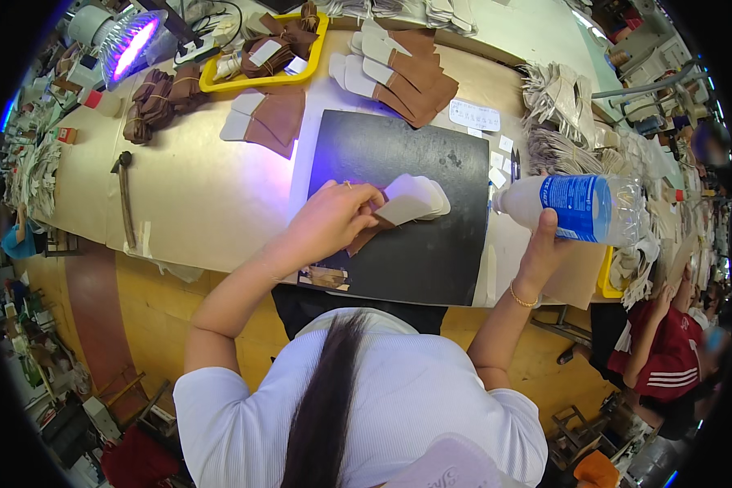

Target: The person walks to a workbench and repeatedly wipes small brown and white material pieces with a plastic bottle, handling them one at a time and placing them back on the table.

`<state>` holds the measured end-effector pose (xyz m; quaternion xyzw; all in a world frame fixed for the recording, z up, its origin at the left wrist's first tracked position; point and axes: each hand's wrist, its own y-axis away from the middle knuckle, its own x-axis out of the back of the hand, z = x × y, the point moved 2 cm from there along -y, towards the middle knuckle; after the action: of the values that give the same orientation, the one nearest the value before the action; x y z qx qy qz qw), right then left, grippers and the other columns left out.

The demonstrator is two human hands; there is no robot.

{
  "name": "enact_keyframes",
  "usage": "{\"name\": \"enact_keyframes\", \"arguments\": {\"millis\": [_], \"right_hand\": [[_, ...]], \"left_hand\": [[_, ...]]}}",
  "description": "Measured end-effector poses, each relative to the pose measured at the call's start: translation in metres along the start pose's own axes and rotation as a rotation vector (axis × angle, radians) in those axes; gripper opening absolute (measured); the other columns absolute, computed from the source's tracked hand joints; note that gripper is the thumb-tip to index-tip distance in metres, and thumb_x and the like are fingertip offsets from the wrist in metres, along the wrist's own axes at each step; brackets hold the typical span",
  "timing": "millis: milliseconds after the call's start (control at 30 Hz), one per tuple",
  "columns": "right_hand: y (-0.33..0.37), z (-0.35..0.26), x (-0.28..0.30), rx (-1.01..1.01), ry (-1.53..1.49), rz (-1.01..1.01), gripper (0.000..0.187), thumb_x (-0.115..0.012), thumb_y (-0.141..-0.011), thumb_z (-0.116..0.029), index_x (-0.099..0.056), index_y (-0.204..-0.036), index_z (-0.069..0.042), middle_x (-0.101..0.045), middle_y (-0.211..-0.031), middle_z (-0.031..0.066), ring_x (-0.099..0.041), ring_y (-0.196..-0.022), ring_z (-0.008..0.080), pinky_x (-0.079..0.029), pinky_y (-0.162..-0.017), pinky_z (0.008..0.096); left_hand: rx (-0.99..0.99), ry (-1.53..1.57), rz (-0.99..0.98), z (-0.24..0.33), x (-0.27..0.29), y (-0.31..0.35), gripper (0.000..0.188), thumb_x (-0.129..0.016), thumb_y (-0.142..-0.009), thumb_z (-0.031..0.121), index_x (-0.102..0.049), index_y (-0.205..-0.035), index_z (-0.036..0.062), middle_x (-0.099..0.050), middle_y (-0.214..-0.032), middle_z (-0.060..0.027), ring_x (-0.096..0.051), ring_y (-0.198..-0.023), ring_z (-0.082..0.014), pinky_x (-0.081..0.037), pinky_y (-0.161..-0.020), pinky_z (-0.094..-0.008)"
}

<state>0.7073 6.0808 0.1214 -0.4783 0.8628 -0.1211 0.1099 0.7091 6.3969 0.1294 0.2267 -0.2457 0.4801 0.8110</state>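
Observation:
On the black mat (366, 268), my left hand (333, 218) pinches a small stack of brown and white cut pieces (411, 202), their rounded white ends fanned to the right. My right hand (541, 248) grips a clear plastic bottle (573, 207) with a blue label, tilted on its side with the neck toward the mat. Whitish contents show inside the bottle. Beyond the mat lie overlapping brown and white pieces (407, 77), and another small fan of them (267, 118) rests to the left.
A yellow tray (321, 49) with brown bundles stands at the back. Tied brown bundles (159, 98), a hammer (124, 195) and a lit purple lamp (134, 49) are on the left. White bundled pieces (557, 102) lie at right. A person in red (663, 350) sits at far right.

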Motion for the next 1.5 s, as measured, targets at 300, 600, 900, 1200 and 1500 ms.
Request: {"name": "enact_keyframes", "arguments": {"millis": [300, 600, 900, 1200, 1500], "right_hand": [[-0.006, 0.009, 0.016, -0.046, 0.001, 0.030, 0.081, -0.082, -0.077, -0.036, -0.040, -0.135, 0.003, -0.056, -0.124, 0.0154, -0.057, -0.112, 0.0231, -0.043, -0.101, 0.0371], [-0.008, 0.028, 0.038, -0.062, 0.021, 0.079, 0.088, -0.083, -0.076, -0.036, -0.035, -0.138, 0.004, -0.057, -0.124, 0.0166, -0.058, -0.111, 0.0239, -0.044, -0.101, 0.0367], [-0.011, 0.006, 0.036, -0.093, 0.037, 0.080, 0.083, -0.081, -0.079, -0.035, -0.036, -0.137, 0.004, -0.059, -0.122, 0.0162, -0.058, -0.111, 0.0242, -0.045, -0.100, 0.0377], [0.009, -0.017, -0.036, -0.019, -0.185, -0.255, 0.079, -0.082, -0.077, -0.036, -0.043, -0.132, 0.005, -0.061, -0.121, 0.0194, -0.060, -0.111, 0.0241, -0.047, -0.098, 0.0376], [0.065, -0.016, -0.110, 0.417, 0.313, -0.875, 0.058, -0.080, -0.074, -0.017, -0.055, -0.125, -0.004, -0.066, -0.118, 0.0095, -0.067, -0.100, 0.0241, -0.053, -0.085, 0.0342]], "left_hand": [[0.085, 0.697, -0.105, 0.007, 0.079, -0.059, 0.029, -0.076, -0.079, 0.009, -0.063, -0.103, -0.0014, -0.060, -0.078, -0.0019, -0.058, -0.066, -0.0089, -0.046, -0.057, -0.0235], [-0.026, 1.211, 0.575, -0.047, 0.063, -0.262, 0.035, -0.067, -0.084, -0.007, -0.047, -0.112, -0.0035, -0.061, -0.097, -0.0139, -0.066, -0.082, -0.0229, -0.060, -0.071, -0.0332], [0.151, 0.941, 0.882, -0.053, 0.076, -0.248, 0.088, -0.072, -0.077, -0.007, -0.017, -0.144, 0.0071, -0.044, -0.120, -0.0208, -0.063, -0.073, -0.0214, -0.056, -0.058, -0.0309], [0.014, 0.140, 0.421, -0.028, 0.006, -0.047, 0.031, -0.080, -0.076, 0.023, -0.064, -0.095, 0.0045, -0.058, -0.094, -0.0070, -0.057, -0.087, -0.0210, -0.047, -0.074, -0.0328], [-0.105, -0.058, 0.577, -0.057, -0.077, 0.004, 0.042, -0.077, -0.075, 0.022, -0.063, -0.112, 0.0098, -0.056, -0.105, -0.0086, -0.049, -0.101, -0.0306, -0.039, -0.087, -0.0404]]}}
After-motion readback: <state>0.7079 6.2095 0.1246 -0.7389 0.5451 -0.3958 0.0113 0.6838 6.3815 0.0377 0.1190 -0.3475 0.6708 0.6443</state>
